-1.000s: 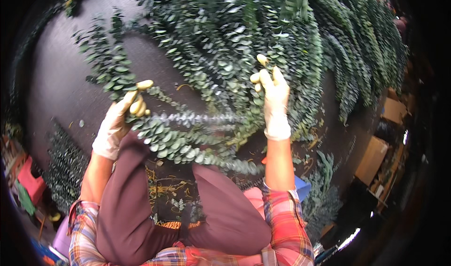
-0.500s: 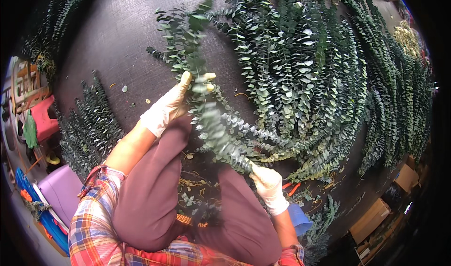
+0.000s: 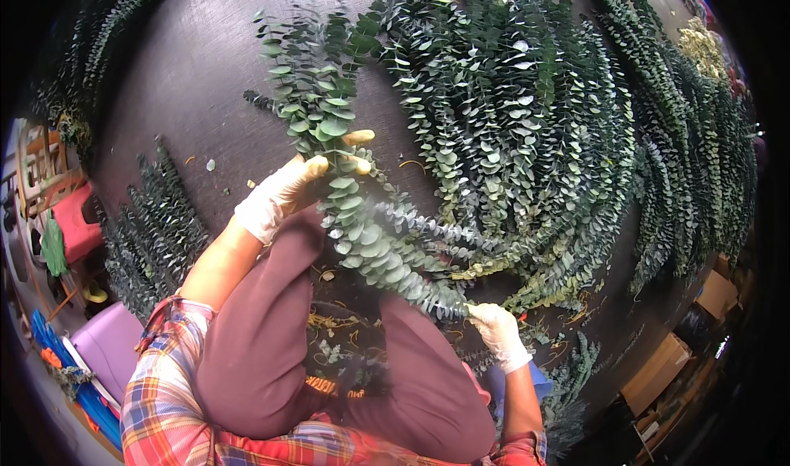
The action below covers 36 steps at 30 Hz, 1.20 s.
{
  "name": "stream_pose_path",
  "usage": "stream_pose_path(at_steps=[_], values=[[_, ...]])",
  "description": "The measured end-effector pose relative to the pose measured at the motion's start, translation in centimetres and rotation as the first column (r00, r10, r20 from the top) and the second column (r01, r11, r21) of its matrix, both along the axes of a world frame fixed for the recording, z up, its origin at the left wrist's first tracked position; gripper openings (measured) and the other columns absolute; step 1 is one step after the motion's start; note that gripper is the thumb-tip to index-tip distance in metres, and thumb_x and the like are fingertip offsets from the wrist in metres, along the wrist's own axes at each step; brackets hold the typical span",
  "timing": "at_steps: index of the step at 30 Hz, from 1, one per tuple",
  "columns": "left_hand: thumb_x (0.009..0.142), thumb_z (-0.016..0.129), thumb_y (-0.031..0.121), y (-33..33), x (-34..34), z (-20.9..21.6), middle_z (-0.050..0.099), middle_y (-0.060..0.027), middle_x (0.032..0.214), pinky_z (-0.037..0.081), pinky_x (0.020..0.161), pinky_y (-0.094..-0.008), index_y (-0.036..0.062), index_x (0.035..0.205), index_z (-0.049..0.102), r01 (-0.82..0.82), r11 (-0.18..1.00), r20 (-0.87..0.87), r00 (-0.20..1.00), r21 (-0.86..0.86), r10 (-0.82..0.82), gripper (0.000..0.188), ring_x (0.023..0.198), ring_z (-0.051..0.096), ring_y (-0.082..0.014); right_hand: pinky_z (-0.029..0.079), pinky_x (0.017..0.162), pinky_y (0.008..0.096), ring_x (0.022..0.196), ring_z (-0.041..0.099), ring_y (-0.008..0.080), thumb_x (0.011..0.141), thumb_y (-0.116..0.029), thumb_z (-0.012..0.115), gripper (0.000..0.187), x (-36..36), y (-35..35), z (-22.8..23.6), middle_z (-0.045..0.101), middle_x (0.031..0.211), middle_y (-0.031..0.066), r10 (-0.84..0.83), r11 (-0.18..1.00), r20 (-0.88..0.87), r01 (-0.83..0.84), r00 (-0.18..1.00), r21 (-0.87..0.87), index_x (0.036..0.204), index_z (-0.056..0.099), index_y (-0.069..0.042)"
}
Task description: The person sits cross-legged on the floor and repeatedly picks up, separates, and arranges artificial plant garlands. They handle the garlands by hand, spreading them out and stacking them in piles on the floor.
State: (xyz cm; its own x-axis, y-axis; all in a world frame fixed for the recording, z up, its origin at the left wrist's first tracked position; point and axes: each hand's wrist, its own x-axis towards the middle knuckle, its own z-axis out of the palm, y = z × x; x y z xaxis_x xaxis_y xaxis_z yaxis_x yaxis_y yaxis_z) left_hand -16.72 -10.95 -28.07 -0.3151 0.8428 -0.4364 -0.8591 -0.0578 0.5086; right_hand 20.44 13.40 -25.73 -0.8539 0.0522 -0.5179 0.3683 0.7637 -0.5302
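Leafy stems [image 3: 368, 239] | probably light, springy, leaves easily bruised; hold near ends | left hand [image 3: 288, 189] wraps mid-bunch, right hand [image 3: 499, 333] pinches one end

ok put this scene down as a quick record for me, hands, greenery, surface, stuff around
left hand: pale glove, gripping leafy stems
right hand: pale glove, fingertips pinching the stems' near end
main greenery: large spread of leafy branches, ahead and to the right
other greenery: smaller bunch beyond the left forearm
surface: dark sheet with scattered trimmings
clothing: plaid shirt, maroon trousers
left edge: lilac box, red seat
right edge: cardboard box
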Motion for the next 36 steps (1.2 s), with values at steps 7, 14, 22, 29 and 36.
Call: stream_pose_path(at_steps=[7, 14, 22, 29, 36], values=[[0.079, 0.067, 0.019, 0.9, 0.1, 1.3, 0.063, -0.0021, 0.086, 0.047, 0.075, -0.0240, -0.0022, 0.129, 0.049, 0.006, 0.984, -0.072, 0.997, -0.180, -0.019, 0.057, 0.077, 0.058, -0.0100, 0.049, 0.070, 0.0353, 0.080, 0.060, 0.0255, 0.078, -0.016, 0.065, 0.029, 1.6, -0.7, -1.4, 0.063, 0.083, 0.0045, -0.133, 0.991, 0.062, 0.134, 0.989, -0.014, 0.106, 0.066, -0.018], [0.085, 0.063, 0.016, -1.1, 0.0, -1.9, 0.067, -0.0072, 0.092, 0.050, 0.089, -0.0360, -0.0032, 0.128, 0.047, -0.117, 0.979, -0.018, 0.993, -0.166, 0.116, 0.050, 0.096, 0.063, -0.0223, 0.045, 0.095, 0.0307, 0.107, 0.059, 0.0196, 0.077, -0.005, 0.056, 0.040, -3.1, 3.5, -0.9, 0.065, 0.111, 0.0099, -0.543, 0.823, -0.022, 0.526, 0.840, -0.215, 0.117, 0.063, -0.006], [0.088, 0.059, 0.018, 0.1, 0.5, -1.9, 0.051, -0.0012, 0.072, 0.050, 0.081, -0.0367, -0.0063, 0.128, 0.045, -0.082, 0.984, -0.032, 0.996, -0.158, 0.078, 0.048, 0.070, 0.054, -0.0170, 0.050, 0.074, 0.0270, 0.084, 0.060, 0.0137, 0.085, -0.015, 0.064, 0.055, -7.5, 12.6, -5.5, 0.062, 0.104, 0.0087, -0.970, 0.127, -0.237, 0.949, 0.058, -0.288, 0.134, 0.045, -0.001], [0.089, 0.057, 0.019, 0.0, 0.2, -2.2, 0.049, -0.0004, 0.068, 0.047, 0.078, -0.0349, -0.0059, 0.129, 0.045, -0.077, 0.985, -0.006, 0.997, -0.156, 0.077, 0.048, 0.067, 0.051, -0.0161, 0.046, 0.061, 0.0207, 0.066, 0.054, 0.0062, 0.086, -0.003, 0.056, 0.043, -13.1, 8.0, -1.4, 0.061, 0.090, -0.0001, -0.961, 0.275, -0.164, 0.771, 0.221, -0.575, 0.128, 0.052, -0.002], [0.089, 0.060, 0.018, 1.4, 0.2, -0.3, 0.051, -0.0007, 0.071, 0.048, 0.078, -0.0346, -0.0042, 0.126, 0.048, -0.025, 0.993, -0.018, 1.000, -0.119, 0.023, 0.045, 0.067, 0.053, -0.0150, 0.048, 0.068, 0.0212, 0.077, 0.059, 0.0071, 0.082, 0.011, 0.053, 0.045, -20.2, -0.3, 1.2, 0.062, 0.091, 0.0023, -0.751, 0.659, -0.382, 0.569, 0.539, -0.492, 0.124, 0.058, -0.005]])
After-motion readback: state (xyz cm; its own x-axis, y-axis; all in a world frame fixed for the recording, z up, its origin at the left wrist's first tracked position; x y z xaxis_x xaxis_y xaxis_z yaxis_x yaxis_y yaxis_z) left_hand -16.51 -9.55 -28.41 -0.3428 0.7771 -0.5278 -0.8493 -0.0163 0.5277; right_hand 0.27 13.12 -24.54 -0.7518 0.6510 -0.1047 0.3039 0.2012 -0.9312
